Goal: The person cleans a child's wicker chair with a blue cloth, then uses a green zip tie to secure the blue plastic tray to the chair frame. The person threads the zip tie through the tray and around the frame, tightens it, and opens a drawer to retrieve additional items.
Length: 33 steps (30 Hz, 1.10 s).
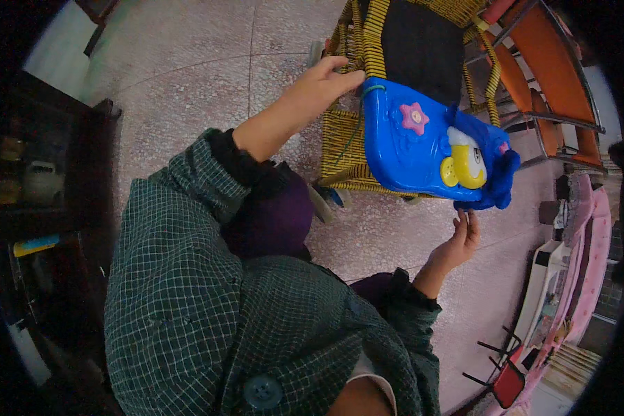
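Observation:
In front of me stands a yellow wicker child's cart (350, 142) with a dark seat pad (423, 48). A blue plastic tray (399, 156) lies across its front, with a pink star (414, 118) and a yellow cartoon face (472, 166) on it. My left hand (319, 87) is at the wicker armrest by the tray's left corner, fingers apart, beside a green cord (374, 88) tied there. A soft blue cloth-like bundle (503, 182) hangs over the tray's right end. Just below it, my right hand (457, 243) has its fingers stretched out; whether they touch it I cannot tell.
Orange-panelled metal-framed seats (548, 41) stand at the far right. Pink padded furniture (589, 256) and a small red-seated stool (508, 385) are on the right. A dark cabinet (48, 173) is at my left. The floor (194, 62) is speckled tile.

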Each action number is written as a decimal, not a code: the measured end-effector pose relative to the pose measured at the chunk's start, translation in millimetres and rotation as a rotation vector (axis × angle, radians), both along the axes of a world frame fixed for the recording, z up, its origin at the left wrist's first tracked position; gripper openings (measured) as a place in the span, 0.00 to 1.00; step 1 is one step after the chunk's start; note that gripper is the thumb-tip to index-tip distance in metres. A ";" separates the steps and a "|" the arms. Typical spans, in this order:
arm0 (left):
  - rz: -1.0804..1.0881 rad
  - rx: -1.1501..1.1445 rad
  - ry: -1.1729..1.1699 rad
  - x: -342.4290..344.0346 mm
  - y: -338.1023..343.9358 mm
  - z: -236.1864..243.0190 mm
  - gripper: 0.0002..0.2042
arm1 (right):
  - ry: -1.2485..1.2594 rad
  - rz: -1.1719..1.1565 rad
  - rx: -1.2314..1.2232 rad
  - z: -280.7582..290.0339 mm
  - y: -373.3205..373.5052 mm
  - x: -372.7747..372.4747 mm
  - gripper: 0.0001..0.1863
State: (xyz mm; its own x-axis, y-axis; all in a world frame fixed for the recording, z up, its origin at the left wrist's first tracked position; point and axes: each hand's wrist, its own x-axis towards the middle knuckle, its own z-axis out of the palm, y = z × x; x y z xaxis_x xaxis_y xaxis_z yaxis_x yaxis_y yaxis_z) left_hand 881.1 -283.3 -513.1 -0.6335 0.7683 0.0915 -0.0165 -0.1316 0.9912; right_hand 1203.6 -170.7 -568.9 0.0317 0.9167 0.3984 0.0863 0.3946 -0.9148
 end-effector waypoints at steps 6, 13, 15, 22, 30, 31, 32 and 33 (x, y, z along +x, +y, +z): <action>-0.295 -0.111 -0.115 7.3 27.0 -1.1 0.24 | -0.033 0.019 0.014 2.4 -4.1 -3.0 0.13; -0.333 -0.062 -0.309 13.9 30.0 -2.4 0.21 | -0.035 0.051 0.012 -0.8 -3.0 2.8 0.13; -0.310 -0.046 -0.337 14.8 31.0 -0.9 0.21 | -0.036 0.052 0.004 -0.7 -2.8 3.6 0.13; -0.350 0.039 -0.339 12.4 35.0 -2.1 0.22 | -0.055 0.054 0.011 -2.9 -2.1 2.9 0.13; -0.283 0.067 -0.371 18.7 42.5 -9.0 0.19 | -0.069 0.018 0.040 3.3 -1.4 1.1 0.13; -0.279 0.073 -0.367 19.2 43.0 -9.2 0.19 | -0.076 -0.020 0.082 9.8 -1.6 2.6 0.13; -0.273 0.074 -0.363 19.1 42.9 -9.3 0.19 | -0.086 -0.061 0.131 17.9 -3.1 3.5 0.14; -0.265 0.075 -0.359 20.2 43.4 -9.6 0.19 | -0.057 -0.104 0.184 27.1 -3.4 5.0 0.14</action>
State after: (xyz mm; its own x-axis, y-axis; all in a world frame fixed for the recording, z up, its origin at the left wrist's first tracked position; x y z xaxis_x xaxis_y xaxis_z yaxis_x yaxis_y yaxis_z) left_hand 901.3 -239.9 -522.8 -0.4172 0.9081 -0.0368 -0.4008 -0.1475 0.9042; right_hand 1208.6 -174.1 -541.8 0.0953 0.8212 0.5626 0.1848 0.5407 -0.8207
